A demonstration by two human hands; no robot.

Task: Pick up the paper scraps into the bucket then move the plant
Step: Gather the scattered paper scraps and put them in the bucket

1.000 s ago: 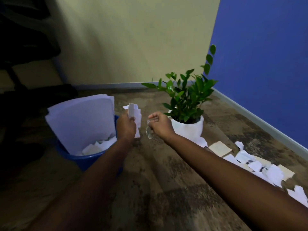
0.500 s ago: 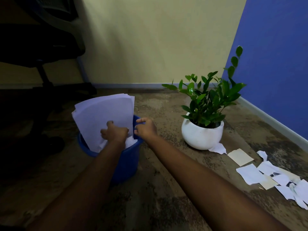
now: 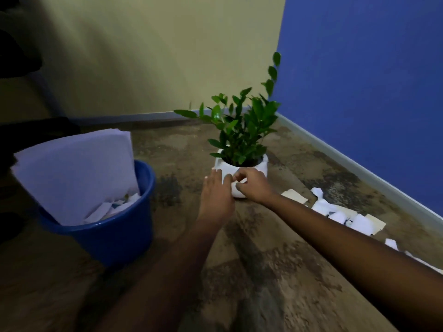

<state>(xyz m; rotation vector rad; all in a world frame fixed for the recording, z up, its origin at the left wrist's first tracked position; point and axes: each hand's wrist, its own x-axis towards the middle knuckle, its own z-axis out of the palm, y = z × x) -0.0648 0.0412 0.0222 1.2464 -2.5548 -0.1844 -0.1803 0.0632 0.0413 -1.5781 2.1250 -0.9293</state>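
Both hands placed at the white pot of the plant

The plant is seen at frame centre on the floor. The left hand is laid flat, fingers spread, against the pot; the right hand is curled on its front. The bucket with paper scraps is at left.

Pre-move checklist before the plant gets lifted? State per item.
1. Scraps cleared from floor: not ok. White and beige paper scraps lie on the brown floor right of the pot.
2. Blue plastic bucket upright, holding paper: ok. Large white sheets stand up out of it.
3. Left hand at the round white pot: ok, fingers reach its left side; firm contact cannot tell.
4. Right hand on the pot: cannot tell. Its fingers curl at the front; it may be pinching something white.
5. Green leafy plant upright: ok.
6. Path between pot and bucket: ok, bare floor.
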